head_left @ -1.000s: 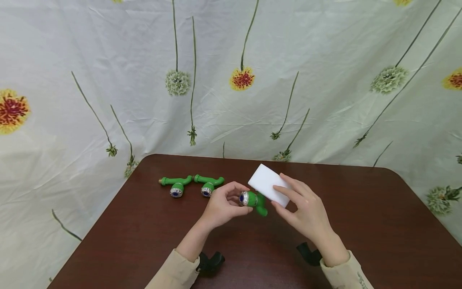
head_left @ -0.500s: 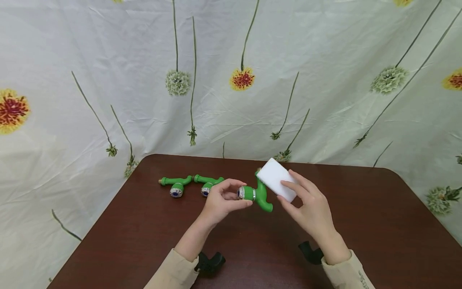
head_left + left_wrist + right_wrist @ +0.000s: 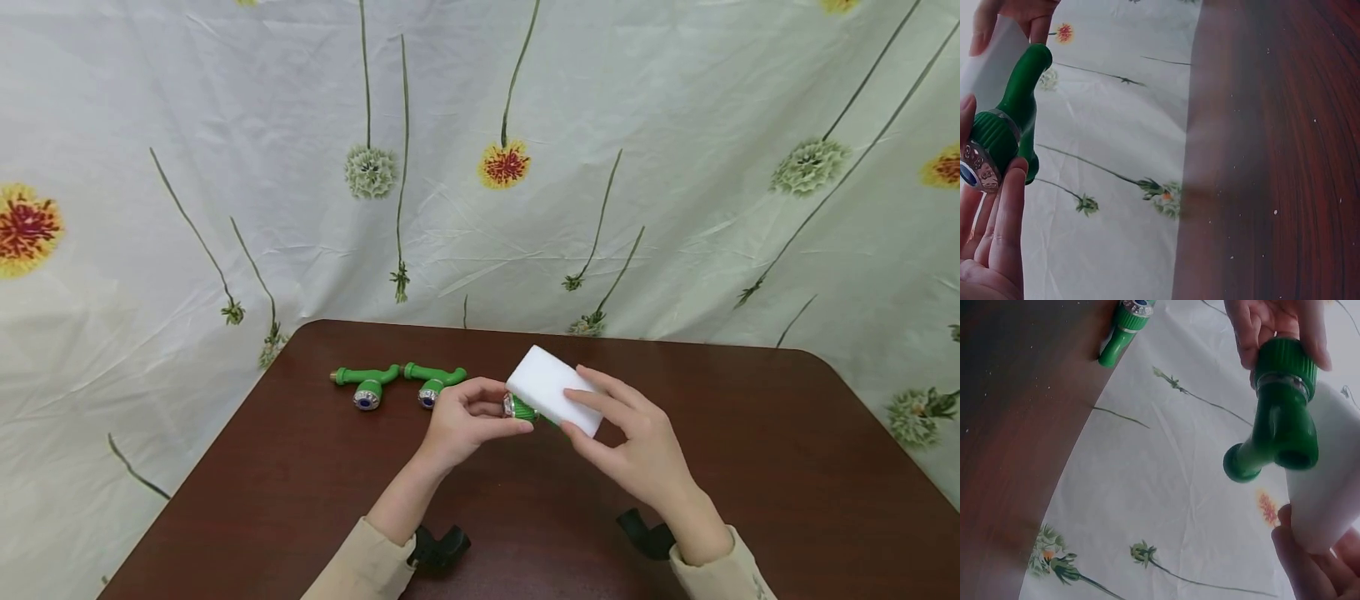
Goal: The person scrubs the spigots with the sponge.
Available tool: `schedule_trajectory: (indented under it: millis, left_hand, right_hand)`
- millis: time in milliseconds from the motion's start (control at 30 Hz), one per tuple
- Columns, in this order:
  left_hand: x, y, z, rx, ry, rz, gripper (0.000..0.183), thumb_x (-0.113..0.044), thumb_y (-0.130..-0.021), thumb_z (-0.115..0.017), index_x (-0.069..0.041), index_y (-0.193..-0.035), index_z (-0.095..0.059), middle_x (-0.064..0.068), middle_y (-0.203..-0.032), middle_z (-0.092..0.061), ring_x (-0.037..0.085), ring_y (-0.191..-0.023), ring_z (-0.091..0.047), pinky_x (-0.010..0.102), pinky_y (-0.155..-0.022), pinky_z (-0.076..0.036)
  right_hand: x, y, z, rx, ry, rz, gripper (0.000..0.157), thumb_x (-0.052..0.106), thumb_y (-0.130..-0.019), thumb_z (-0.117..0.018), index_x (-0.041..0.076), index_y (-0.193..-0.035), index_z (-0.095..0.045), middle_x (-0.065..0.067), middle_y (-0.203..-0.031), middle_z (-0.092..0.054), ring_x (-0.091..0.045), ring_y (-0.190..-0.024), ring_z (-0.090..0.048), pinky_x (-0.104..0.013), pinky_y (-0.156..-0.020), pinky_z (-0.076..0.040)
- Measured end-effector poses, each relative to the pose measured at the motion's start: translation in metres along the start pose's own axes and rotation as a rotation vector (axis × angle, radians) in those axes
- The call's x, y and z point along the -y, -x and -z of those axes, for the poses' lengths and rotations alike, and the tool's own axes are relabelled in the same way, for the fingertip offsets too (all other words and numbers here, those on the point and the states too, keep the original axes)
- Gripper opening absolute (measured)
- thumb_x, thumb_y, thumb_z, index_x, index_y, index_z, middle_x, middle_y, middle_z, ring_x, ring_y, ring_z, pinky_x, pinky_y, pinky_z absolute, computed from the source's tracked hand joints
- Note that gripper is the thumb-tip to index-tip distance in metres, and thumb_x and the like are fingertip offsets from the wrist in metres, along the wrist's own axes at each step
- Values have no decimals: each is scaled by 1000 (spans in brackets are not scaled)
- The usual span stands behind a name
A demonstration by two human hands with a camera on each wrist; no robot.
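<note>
We have shifted the white block left, across the green tap above the bench. Our left fingers pinch the tap's knob; our right fingers grip the block.

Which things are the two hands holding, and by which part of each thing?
The left hand holds a green tap by its ribbed knob. The right hand holds a white block by the end nearest that hand.
</note>
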State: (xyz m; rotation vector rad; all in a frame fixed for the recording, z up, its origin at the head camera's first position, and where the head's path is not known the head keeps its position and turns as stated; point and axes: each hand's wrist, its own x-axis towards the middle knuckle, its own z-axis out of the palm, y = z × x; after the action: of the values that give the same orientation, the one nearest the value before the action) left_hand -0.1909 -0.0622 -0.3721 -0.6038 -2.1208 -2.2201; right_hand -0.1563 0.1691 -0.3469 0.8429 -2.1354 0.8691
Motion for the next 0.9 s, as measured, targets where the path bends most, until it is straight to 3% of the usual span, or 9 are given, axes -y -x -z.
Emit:
schedule_trajectory:
  millis: [100, 200, 333, 467, 533, 633, 767, 900]
  left_hand:
    - [-1, 1, 0, -4, 7, -4, 38, 2, -67, -81, 5, -101, -66, 12, -91, -68, 21, -79, -69, 33, -68, -56]
    - [-3, 1, 0, 1, 11, -6, 39, 2, -66, -82, 5, -102, -66, 12, -92, -69, 21, -79, -69, 34, -68, -56]
    - [-4, 2, 0, 17, 13, 0, 41, 0, -66, -82, 3, -104, -67, 13, -92, -69, 21, -79, -69, 35, -68, -56]
    - [-5, 2, 1, 23, 17, 11, 41, 0, -67, -82, 1, -105, -67, 12, -90, -70, 20, -77, -68, 33, -67, -56]
    - [-5, 2, 1, 22, 23, 14, 41, 0, -67, -82, 1, -106, -67, 11, -88, -70, 19, -77, -68, 33, -66, -56]
    - [-4, 1, 1, 19, 33, 8, 42, 1, -66, -82, 2, -106, -67, 11, -89, -70, 19, -77, -69, 33, -66, -56]
    - [-3, 0, 1, 13, 26, -13, 41, 1, -66, -82, 4, -105, -66, 12, -91, -70, 20, -77, -69, 33, -66, -56]
    - [-3, 0, 0, 5, 13, -23, 39, 3, -66, -81, 5, -102, -66, 12, -91, -69, 20, -77, -69, 34, -67, -56]
  right_hand:
    - [1, 0, -3, 18, 8, 63, 28, 35, -85, -66, 15, -104, -72, -7, -122, -61, -22, -104, -61, -18, -78, -49]
    - [-2, 1, -3, 23, 20, 73, 28, 35, -87, -64, 15, -104, -73, -8, -121, -61, -23, -102, -61, -20, -73, -50]
    - [-12, 1, 1, -10, 97, 26, 26, 22, -79, -74, 12, -102, -73, -9, -120, -62, -26, -101, -62, -27, -66, -52]
    - [-23, 1, 7, -108, 252, -69, 30, 12, -71, -77, 7, -100, -72, -12, -118, -62, -29, -100, -62, -40, -64, -53]
    - [-25, 1, 9, -157, 273, -127, 32, 11, -70, -77, 7, -101, -72, -12, -117, -63, -29, -99, -62, -41, -65, -53]
    - [-22, 0, 10, -188, 227, -147, 35, 10, -70, -78, 8, -104, -71, -9, -118, -63, -26, -100, -63, -29, -71, -52]
    - [-9, -1, 6, -123, 106, -86, 35, 17, -74, -78, 11, -108, -70, -6, -123, -61, -23, -104, -61, -11, -81, -44]
    - [6, 0, -2, -32, 27, -4, 31, 32, -83, -71, 13, -108, -70, -7, -124, -59, -24, -106, -60, -16, -83, -47]
